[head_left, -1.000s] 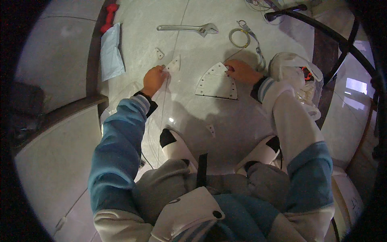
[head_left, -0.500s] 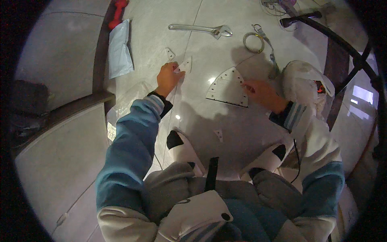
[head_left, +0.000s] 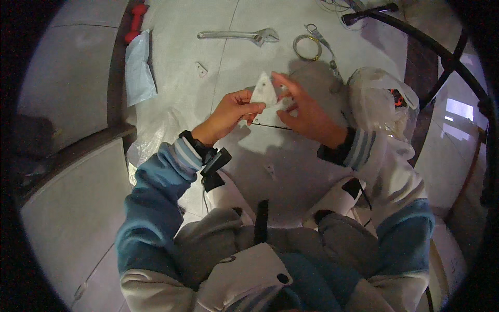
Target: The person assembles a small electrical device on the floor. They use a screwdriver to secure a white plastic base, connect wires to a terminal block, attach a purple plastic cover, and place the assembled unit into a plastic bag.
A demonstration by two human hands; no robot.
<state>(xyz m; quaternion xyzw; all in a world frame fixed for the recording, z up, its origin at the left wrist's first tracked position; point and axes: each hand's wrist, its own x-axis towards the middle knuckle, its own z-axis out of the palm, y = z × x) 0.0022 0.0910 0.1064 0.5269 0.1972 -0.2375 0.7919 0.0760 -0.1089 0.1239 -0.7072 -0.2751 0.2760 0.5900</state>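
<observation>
My left hand (head_left: 228,113) pinches a small white triangular plate (head_left: 264,92) with dark holes, its point tilted up. Close by its right side is my right hand (head_left: 314,115), with thumb and fingers apart; whether a fingertip touches the plate I cannot tell. Beneath both hands lies a larger white plate (head_left: 269,115) with a dark front edge, mostly covered by them. One more small white plate with holes (head_left: 201,69) rests on the floor beyond my left hand. Near my feet lies another small white piece (head_left: 271,170).
An adjustable wrench (head_left: 228,35) lies at the back, with a wire coil (head_left: 295,46) and a hooked strap (head_left: 318,36) to its right. At left are a pale pouch (head_left: 139,67) and a red dumbbell (head_left: 136,23). A plastic bag (head_left: 371,104) and a black tube (head_left: 416,39) stand at right.
My left hand has lifted the small triangular plate off the floor and brought it right, over the larger plate. My right hand has left the larger plate's edge and opened beside the small one.
</observation>
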